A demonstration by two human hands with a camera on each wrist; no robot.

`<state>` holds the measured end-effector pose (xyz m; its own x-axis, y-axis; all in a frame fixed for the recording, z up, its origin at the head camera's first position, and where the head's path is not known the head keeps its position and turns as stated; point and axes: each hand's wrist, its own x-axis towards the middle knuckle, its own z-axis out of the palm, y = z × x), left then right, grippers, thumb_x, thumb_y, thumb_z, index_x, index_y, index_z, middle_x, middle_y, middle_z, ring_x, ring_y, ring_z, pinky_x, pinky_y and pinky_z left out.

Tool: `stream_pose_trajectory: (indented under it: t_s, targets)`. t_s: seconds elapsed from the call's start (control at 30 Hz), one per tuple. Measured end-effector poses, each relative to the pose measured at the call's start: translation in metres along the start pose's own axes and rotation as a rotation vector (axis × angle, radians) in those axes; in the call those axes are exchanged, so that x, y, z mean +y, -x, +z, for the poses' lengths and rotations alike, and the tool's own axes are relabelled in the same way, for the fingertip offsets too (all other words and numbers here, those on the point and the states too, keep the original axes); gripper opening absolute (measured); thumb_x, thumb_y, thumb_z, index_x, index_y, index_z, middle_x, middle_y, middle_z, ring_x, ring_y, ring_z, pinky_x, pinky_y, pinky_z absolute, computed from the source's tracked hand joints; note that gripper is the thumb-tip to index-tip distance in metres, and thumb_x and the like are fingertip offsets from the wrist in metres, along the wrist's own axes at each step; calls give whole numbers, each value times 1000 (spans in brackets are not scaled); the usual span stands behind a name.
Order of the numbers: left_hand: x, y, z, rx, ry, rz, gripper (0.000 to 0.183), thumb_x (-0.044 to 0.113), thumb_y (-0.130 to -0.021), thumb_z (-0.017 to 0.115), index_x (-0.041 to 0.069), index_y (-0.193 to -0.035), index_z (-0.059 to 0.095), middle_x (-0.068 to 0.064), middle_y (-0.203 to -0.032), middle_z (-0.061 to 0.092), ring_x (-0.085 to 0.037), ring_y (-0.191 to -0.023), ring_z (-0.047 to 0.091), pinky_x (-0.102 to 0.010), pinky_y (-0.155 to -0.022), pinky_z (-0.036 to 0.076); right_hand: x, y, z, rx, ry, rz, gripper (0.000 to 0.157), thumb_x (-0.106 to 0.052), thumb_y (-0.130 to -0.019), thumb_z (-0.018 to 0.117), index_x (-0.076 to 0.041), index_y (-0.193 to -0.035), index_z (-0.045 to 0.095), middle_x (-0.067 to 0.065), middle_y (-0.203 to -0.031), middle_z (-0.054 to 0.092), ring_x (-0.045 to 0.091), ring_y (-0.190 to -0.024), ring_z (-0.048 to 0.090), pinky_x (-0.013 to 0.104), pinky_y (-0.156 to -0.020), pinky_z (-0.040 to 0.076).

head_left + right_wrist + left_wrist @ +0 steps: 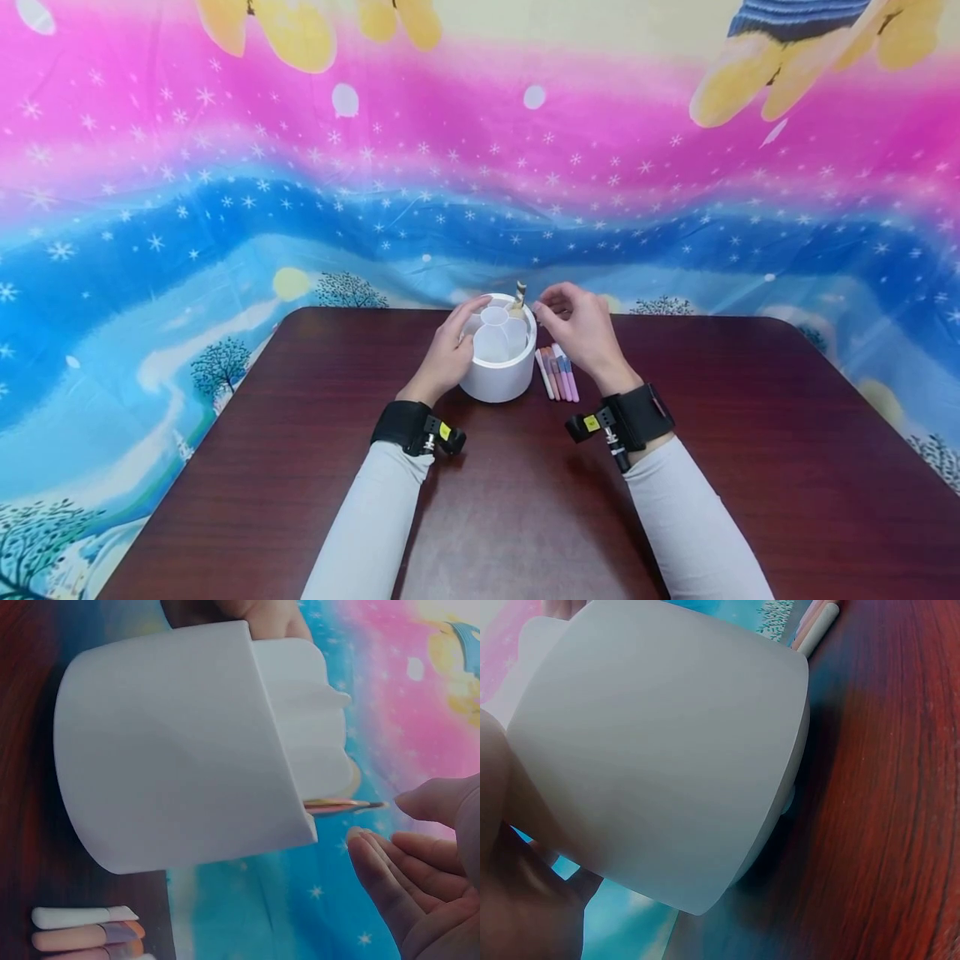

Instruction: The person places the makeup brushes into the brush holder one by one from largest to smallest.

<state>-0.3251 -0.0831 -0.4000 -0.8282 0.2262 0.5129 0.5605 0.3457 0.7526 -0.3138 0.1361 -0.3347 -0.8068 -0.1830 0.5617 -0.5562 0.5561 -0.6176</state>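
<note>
A white round organizer [497,382] with several inner compartments stands upright on the table. My left hand [447,352] grips its left side, with the thumb at the rim and the fingers reaching round the far side. Just right of the rim, my right hand [583,329] has its thumb and fingers apart, holding nothing. In the right wrist view, a slim pinkish-gold stick [337,805] pokes out of the organizer close to those fingertips. A gold twisted-looking piece [520,295] rises from the back right compartment in the head view.
Several makeup brushes [558,377] in white, peach, pink and purple lie side by side right of the organizer. The dark red wooden table [247,467] ends a short way behind it, where a printed cloth [450,208] hangs. A black camera band circles each wrist.
</note>
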Motion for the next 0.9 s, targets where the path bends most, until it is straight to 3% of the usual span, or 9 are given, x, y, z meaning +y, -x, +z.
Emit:
stream_pose_trajectory:
  t_s: [0.27, 0.47, 0.67, 0.9]
  targets:
    - [0, -1, 0, -1, -5, -4, 67, -11, -84, 36, 27, -139, 41, 14, -141, 37, -3, -129, 26, -47, -105, 25, 8, -3, -18, 70, -21, -4, 13, -14, -87, 62, -7, -98, 65, 3, -84, 65, 11, -69, 59, 33, -69, 50]
    - [1, 0, 0, -1, -3, -6, 67, -11, -84, 36, 28, -139, 41, 14, -141, 37, -4, -129, 25, -47, -105, 25, 20, -3, -31, 67, 42, 44, 14, -16, -88, 62, -7, -99, 64, 5, -86, 65, 14, -70, 59, 36, -68, 48]
    - [0, 0, 1, -5, -5, -15, 66, -11, -85, 36, 26, -139, 41, 14, -141, 36, -3, -129, 25, -46, -105, 25, 40, 1, -37, -17, 136, 118, 15, -15, -87, 63, -6, -98, 65, 9, -90, 66, 21, -79, 59, 41, -72, 48]
    - [-1, -1, 1, 1, -5, 1, 68, -12, -84, 37, 27, -139, 42, 14, -141, 37, -4, -129, 26, -46, -105, 25, 59, 7, -38, -197, 277, 232, 23, -21, -87, 63, -4, -103, 64, 12, -100, 62, 28, -89, 55, 47, -76, 45]
